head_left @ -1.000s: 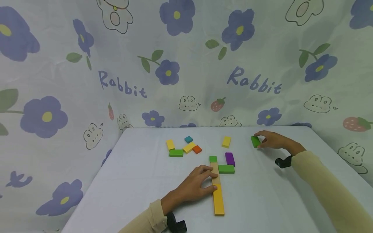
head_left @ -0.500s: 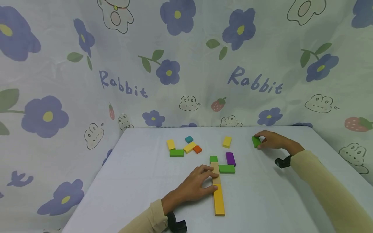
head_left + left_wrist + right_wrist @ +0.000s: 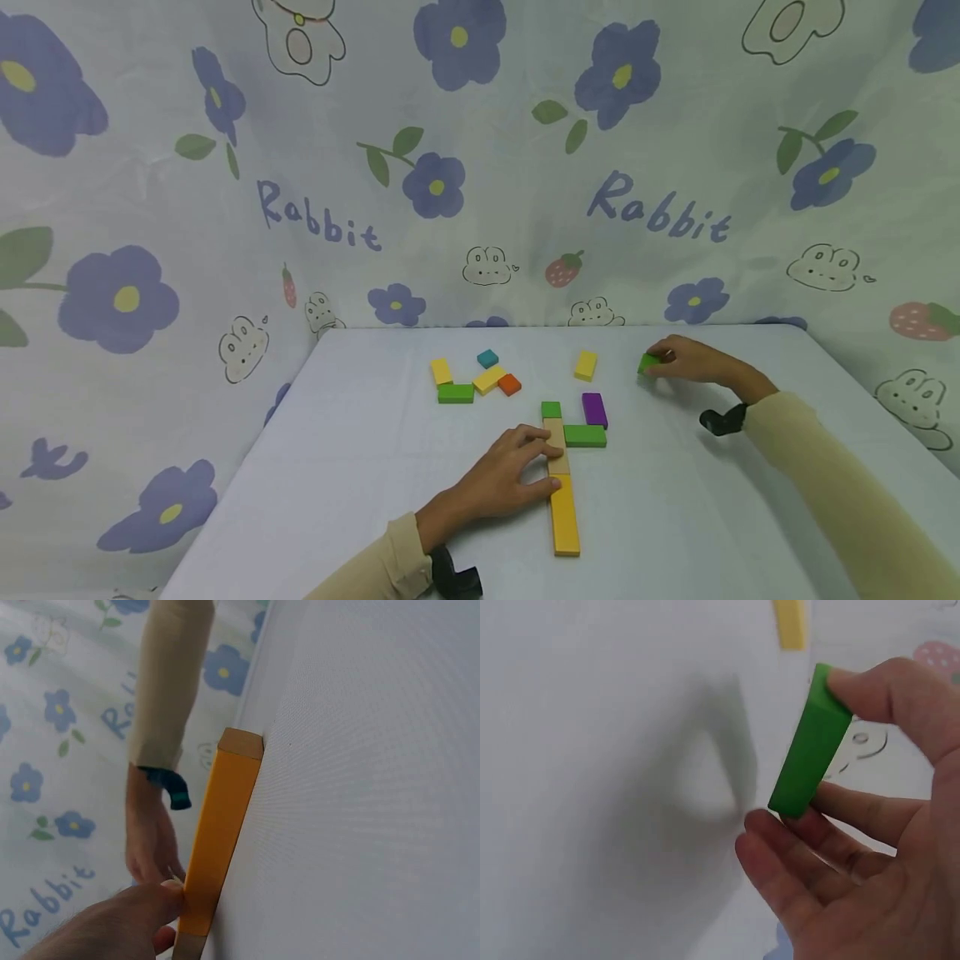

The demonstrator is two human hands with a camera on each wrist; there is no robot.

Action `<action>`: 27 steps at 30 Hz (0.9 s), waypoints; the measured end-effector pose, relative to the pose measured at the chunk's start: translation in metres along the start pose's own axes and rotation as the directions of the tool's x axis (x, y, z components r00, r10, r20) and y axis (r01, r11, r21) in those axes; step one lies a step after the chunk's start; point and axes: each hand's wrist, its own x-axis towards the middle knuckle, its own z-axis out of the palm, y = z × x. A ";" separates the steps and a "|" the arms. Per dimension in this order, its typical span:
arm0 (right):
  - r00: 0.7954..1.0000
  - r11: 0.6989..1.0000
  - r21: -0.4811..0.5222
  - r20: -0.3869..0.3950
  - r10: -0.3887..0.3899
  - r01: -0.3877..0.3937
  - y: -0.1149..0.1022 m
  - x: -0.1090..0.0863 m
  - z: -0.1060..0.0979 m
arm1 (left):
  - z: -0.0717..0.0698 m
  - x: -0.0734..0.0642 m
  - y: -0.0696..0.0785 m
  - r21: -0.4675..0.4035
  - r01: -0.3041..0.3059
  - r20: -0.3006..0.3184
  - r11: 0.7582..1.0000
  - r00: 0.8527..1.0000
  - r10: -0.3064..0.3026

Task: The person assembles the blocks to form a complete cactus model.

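My right hand (image 3: 693, 358) pinches a green block (image 3: 810, 750) between thumb and fingers at the back right. In the right wrist view the block is tilted and held off the white table, with a shadow beside it. My left hand (image 3: 498, 475) rests at a row of blocks, its fingers on a beige block (image 3: 556, 460) and its thumb against a long orange block (image 3: 565, 521). A small green block (image 3: 551, 409) caps the row's far end. Another green block (image 3: 586, 436) juts out to the right from the beige one, with a purple block (image 3: 595, 409) behind it.
At the back left lie a yellow block (image 3: 441, 372), a green block (image 3: 456, 394), another yellow block (image 3: 490, 380), an orange-red block (image 3: 510, 384) and a blue block (image 3: 487, 358). One more yellow block (image 3: 586, 365) lies back centre. A patterned cloth (image 3: 480, 225) hangs behind the table.
My right hand has lifted the green block and shifted it slightly left; earlier the block lay at the back right under the fingers. My left hand has stayed in place.
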 end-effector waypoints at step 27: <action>0.971 0.959 0.270 0.193 -0.144 0.089 -0.072 0.020 0.038 | 0.000 0.000 -0.001 -0.005 -0.010 0.001 1.000 1.000 0.010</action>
